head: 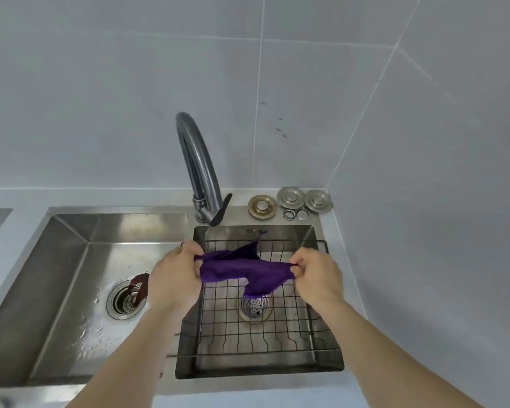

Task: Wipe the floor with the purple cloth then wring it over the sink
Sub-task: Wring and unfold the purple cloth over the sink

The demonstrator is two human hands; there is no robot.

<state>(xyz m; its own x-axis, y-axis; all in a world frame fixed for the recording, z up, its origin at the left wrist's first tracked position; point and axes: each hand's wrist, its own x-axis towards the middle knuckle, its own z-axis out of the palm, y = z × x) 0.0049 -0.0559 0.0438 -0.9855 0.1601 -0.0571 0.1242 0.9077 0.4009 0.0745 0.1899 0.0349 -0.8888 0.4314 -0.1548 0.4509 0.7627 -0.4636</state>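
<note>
Purple cloth (243,269) stretched slack between left hand (175,272) and right hand (317,275), each pinching an end, above the wire rack (277,343) in the right sink basin (321,363); judged best gathered tight, twisted oppositely over the drain (253,307).

Left hand (175,272) and right hand (315,275) stretch purple cloth (245,270) over sink (321,360)

Two basins side by side: big basin (71,290) left, small basin (304,234) right. Rack (248,337) sits in the small basin, over its drain (253,307). Tap (198,163) behind, between the basins. Plugs (290,197) and rings (295,214) behind the small basin, right of the tap. Cloth (242,269) held above the rack, left hand (174,275) and right hand (318,278) at its ends.
</note>
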